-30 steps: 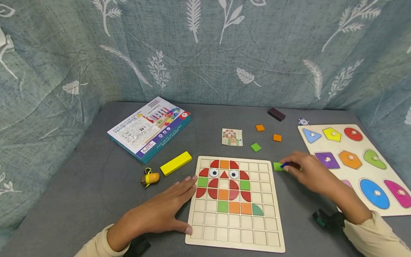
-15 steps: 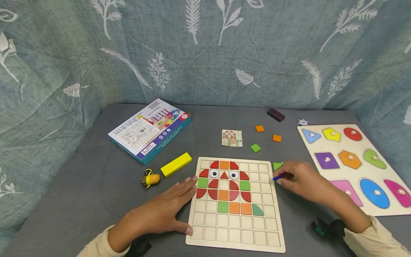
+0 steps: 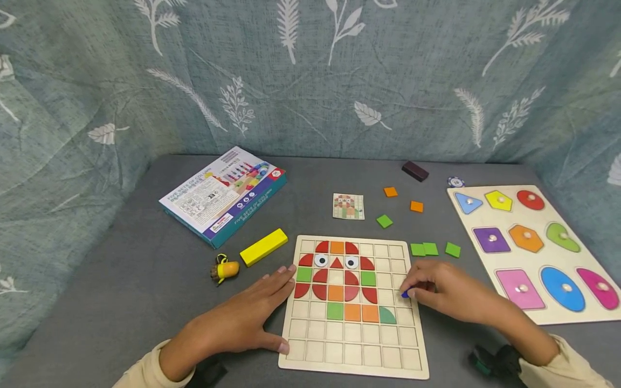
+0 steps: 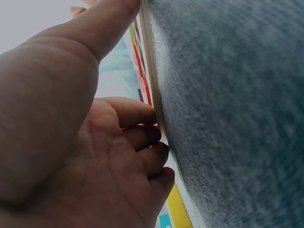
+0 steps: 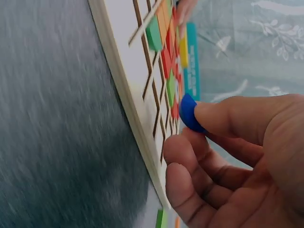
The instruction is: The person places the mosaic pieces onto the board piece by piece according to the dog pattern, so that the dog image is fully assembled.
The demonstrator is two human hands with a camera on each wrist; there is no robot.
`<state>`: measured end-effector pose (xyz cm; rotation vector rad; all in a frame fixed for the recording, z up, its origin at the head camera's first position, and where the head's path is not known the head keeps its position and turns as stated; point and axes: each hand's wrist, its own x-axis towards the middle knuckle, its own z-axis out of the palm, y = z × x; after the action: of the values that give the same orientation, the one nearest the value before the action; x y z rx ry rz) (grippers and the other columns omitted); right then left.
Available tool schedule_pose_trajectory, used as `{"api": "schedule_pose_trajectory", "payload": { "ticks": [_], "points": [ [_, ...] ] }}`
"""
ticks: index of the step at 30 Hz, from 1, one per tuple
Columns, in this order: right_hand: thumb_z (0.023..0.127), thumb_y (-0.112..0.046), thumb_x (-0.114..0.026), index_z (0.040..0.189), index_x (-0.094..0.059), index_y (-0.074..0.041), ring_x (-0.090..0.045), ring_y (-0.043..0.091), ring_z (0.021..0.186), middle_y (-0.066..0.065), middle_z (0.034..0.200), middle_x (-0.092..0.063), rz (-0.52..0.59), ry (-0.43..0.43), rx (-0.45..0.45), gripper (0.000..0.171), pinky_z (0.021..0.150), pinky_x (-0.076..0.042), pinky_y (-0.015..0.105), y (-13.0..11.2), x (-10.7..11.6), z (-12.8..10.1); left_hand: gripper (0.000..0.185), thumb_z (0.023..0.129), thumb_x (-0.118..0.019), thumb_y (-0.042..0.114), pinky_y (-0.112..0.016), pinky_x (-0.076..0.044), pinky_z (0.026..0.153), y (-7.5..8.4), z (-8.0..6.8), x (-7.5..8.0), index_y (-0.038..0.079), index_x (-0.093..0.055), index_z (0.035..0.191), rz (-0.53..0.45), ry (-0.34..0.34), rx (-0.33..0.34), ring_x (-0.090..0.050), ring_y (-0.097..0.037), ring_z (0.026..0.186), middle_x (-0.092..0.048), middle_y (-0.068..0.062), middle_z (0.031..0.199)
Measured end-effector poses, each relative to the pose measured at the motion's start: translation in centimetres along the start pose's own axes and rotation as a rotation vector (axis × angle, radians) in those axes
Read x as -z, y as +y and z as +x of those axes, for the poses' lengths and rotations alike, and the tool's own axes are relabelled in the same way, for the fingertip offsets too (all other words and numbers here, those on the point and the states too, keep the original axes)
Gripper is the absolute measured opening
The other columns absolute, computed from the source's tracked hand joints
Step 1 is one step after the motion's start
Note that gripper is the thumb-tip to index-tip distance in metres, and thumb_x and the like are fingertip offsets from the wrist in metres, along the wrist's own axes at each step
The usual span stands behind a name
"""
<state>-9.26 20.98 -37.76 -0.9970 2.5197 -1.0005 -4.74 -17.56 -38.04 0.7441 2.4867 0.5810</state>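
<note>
Fingers of the right hand (image 3: 439, 293) pinch a blue piece (image 3: 405, 294) over the grid board (image 3: 352, 355) at its 3 o'clock edge, head view; left hand (image 3: 237, 323) lies flat, fingers straight, at 9 o'clock. Left wrist: fingertips (image 4: 152, 116) touch the board's edge. Right wrist: thumb and forefinger hold the blue piece (image 5: 188, 113) just beside the board.

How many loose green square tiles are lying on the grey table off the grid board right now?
4: one green tile near the pattern card, three green tiles right of the grid board. The right hand may hide more.

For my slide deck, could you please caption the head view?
Right hand pinches a blue piece over the grid board; left hand steadies it.
</note>
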Motion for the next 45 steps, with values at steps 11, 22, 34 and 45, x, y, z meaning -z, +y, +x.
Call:
{"api": "schedule_pose_trajectory", "payload": {
  "ticks": [11,22,34,45],
  "points": [
    [0.090,-0.004,-0.068,0.095,-0.074,-0.020,-0.057,0.006,0.081,-0.013,0.092,-0.065,0.095,-0.105,0.012,0.018,0.068,-0.050,0.024,-1.2,-1.3,-0.8,0.108,0.074,-0.076,0.057,-0.045,-0.011,0.117,0.0,0.0,0.3,0.010,-0.023,0.155,0.017,0.000,-0.013,-0.003,-0.018,0.147,-0.003,0.002,0.163],
    [0.088,-0.008,-0.070,0.092,-0.072,-0.024,-0.051,0.004,0.076,-0.012,0.089,-0.058,-0.027,-0.121,-0.053,0.017,0.065,-0.046,0.023,-1.2,-1.6,-0.8,0.109,0.073,-0.074,0.061,-0.046,-0.012,0.117,-0.1,-0.1,0.3,0.011,-0.023,0.155,0.012,-0.011,0.010,-0.004,-0.018,0.147,-0.003,0.003,0.163],
    [0.085,-0.004,-0.071,0.086,-0.068,-0.024,-0.050,0.003,0.072,-0.015,0.082,-0.054,-0.040,-0.107,-0.049,0.020,0.062,-0.045,0.022,-1.2,-1.6,-0.8,0.108,0.074,-0.074,0.060,-0.046,-0.013,0.117,0.0,-0.1,0.2,0.011,-0.024,0.155,0.016,0.001,-0.004,-0.004,-0.018,0.147,-0.003,0.003,0.163],
    [0.087,-0.007,-0.071,0.094,-0.069,-0.022,-0.052,0.003,0.074,-0.016,0.085,-0.056,-0.026,-0.107,-0.027,0.017,0.062,-0.048,0.021,-1.1,-1.5,-0.7,0.108,0.074,-0.074,0.060,-0.046,-0.012,0.117,0.0,-0.1,0.1,0.010,-0.024,0.155,0.020,0.001,-0.008,-0.004,-0.019,0.147,-0.003,0.001,0.163]
  ]
}}
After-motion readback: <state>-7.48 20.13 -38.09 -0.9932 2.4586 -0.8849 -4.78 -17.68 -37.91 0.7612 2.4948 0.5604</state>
